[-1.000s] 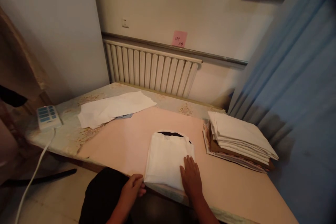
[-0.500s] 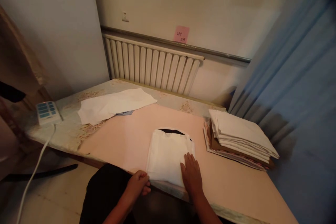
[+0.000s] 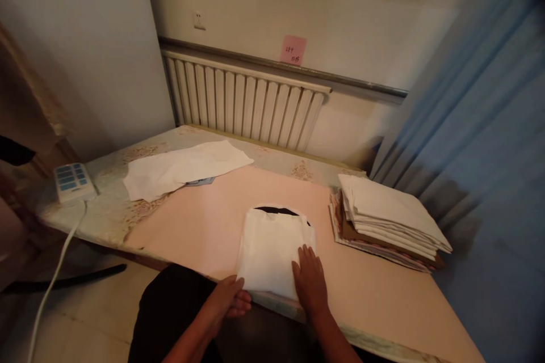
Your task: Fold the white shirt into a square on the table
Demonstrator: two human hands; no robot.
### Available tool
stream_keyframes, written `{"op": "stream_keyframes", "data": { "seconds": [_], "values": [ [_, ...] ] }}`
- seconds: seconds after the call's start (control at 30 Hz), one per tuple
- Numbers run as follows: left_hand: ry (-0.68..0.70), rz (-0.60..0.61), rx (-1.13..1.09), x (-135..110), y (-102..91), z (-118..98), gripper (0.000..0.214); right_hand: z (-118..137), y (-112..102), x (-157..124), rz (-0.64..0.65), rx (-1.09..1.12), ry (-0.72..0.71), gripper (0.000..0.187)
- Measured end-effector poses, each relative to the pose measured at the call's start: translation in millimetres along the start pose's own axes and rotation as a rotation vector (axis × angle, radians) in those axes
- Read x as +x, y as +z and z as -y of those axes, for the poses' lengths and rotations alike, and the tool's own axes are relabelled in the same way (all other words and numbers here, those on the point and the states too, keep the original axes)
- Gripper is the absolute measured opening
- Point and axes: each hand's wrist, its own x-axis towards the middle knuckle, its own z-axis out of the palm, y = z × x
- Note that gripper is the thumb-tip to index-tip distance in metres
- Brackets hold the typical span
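Note:
A white folded cloth piece (image 3: 270, 249) with a rounded far end lies at the table's near edge. Black material shows through a narrow gap along its far rim. At its near left corner, my left hand (image 3: 226, 298) is closed, thumb above and the other fingers curled beneath. My right hand (image 3: 310, 282) rests flat on the right side of the cloth, fingers stretched out and slightly apart. A pinkish sheet (image 3: 187, 232) covers the tabletop under the work.
A stack of folded white and brown cloth (image 3: 394, 215) sits to the right, beside a blue curtain (image 3: 477, 181). Farther left lie a loose white cloth (image 3: 187, 167) and a power strip (image 3: 74, 182) with a white cord (image 3: 59, 272). A radiator (image 3: 242, 99) stands behind the table.
My left hand has shifted slightly right at the near left corner, its thumb now over the cloth's edge. The right hand stays flat in place. The view has tilted down slightly.

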Motion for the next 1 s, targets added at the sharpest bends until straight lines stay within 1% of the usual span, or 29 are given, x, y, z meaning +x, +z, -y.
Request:
{"op": "stream_keyframes", "data": {
  "seconds": [0.1,0.23,0.33,0.4,0.47,0.5,0.57,0.63,0.7,0.77,0.83,0.9,1.0],
  "values": [
    [0.063,-0.079,0.069,9,-0.9,6,0.043,0,0,0,-0.008,0.005,-0.005,0.05],
    [0.107,-0.171,0.171,20,-2.0,17,0.035,0,0,0,-0.003,0.01,0.005,0.05],
    [0.17,-0.214,0.36,20,-8.4,20,0.028,2,-3,0,0.011,0.015,0.01,0.05],
    [0.292,-0.315,0.574,13,-14.0,16,0.026,3,-5,1,0.019,0.022,0.018,0.049],
    [0.493,-0.477,0.787,4,-15.6,8,0.024,4,-7,2,0.019,0.032,0.027,0.048],
    [0.612,-0.546,0.876,0,-13.1,3,0.024,4,-7,2,0.014,0.037,0.028,0.048],
    [0.827,-0.617,1.006,0,0.1,-5,0.031,3,-7,2,-0.001,0.047,0.025,0.047],
    [0.991,-0.606,1.093,10,23.5,-10,0.038,2,-6,2,-0.013,0.052,0.015,0.046],
    [1.088,-0.554,1.182,29,51.9,-13,0.043,1,-4,2,-0.021,0.051,0.003,0.046],
    [1.124,-0.477,1.297,51,77.9,-14,0.046,-1,-2,1,-0.025,0.051,-0.009,0.045],
    [1.116,-0.416,1.401,72,95.3,-14,0.047,-1,0,1,-0.02,0.049,-0.01,0.046],
    [1.084,-0.399,1.469,88,102.4,-14,0.046,-1,2,1,-0.013,0.044,-0.001,0.047],
    [1.065,-0.415,1.508,100,100.0,-14,0.046,-2,4,2,-0.011,0.031,0.011,0.049]
  ]
}}
